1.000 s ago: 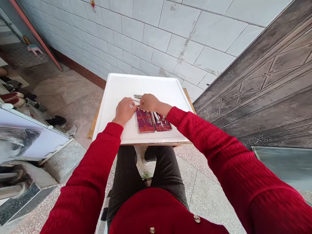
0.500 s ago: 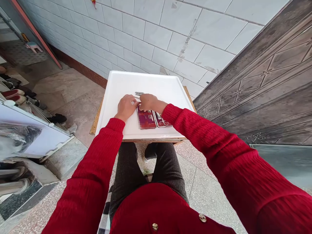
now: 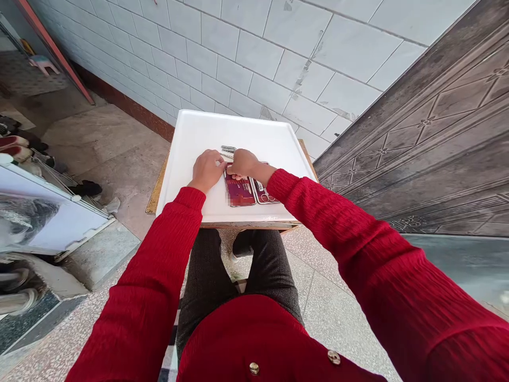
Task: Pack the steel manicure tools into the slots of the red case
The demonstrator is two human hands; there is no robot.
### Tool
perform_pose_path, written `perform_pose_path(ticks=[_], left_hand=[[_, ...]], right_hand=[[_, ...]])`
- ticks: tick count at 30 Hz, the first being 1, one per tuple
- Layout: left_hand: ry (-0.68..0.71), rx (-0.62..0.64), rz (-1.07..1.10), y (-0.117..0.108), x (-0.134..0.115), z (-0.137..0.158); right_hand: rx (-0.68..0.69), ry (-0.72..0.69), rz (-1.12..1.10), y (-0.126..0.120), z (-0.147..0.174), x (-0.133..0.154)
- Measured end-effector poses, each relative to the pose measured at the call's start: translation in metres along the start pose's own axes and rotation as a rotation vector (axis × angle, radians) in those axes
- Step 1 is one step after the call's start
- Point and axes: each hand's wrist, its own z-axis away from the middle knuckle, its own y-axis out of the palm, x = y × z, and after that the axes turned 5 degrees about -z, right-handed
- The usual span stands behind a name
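Note:
An open manicure case with a dark red lining lies on a white tray-like top. Slim metal tools sit in its left half; a small pair of scissors shows in the right half. My left hand is at the case's upper left corner, thumb and fingers pinched on its edge. Curled over the upper part of the left half is my right hand, its fingers closed; whatever they hold is hidden. Just beyond the hands lies a nail clipper, with another thin metal piece close by it.
A wooden table edge shows under the white top. Behind it rises a tiled wall, and a patterned grey door panel stands at the right. Shoes on a rack are at the left.
My right hand has shifted slightly right, showing more of the thin metal piece beyond it. My left hand stays by the case corner. The whole view has moved a little.

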Motion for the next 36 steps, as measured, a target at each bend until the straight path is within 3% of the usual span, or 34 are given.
perform_pose_path(ticks=[10, 15, 20, 25, 29, 36], left_hand=[[0.052, -0.006, -0.014, -0.002, 0.0, 0.002], [0.04, -0.017, -0.015, -0.001, 0.001, 0.002], [0.064, -0.018, -0.031, -0.003, 0.0, 0.003], [0.036, 0.005, -0.038, -0.006, -0.003, 0.004], [0.011, 0.023, -0.048, -0.008, -0.005, 0.005], [-0.027, 0.038, -0.092, -0.01, -0.01, 0.008]], right_hand=[[0.026, 0.089, -0.37, -0.01, 0.0, -0.008], [-0.018, 0.016, -0.443, -0.018, -0.021, -0.015], [-0.098, -0.154, -0.206, -0.042, -0.04, -0.006], [-0.006, -0.241, 0.15, -0.045, -0.046, 0.017], [0.05, -0.22, 0.233, -0.032, -0.044, 0.028], [-0.061, -0.225, 0.208, -0.031, -0.022, 0.007]])
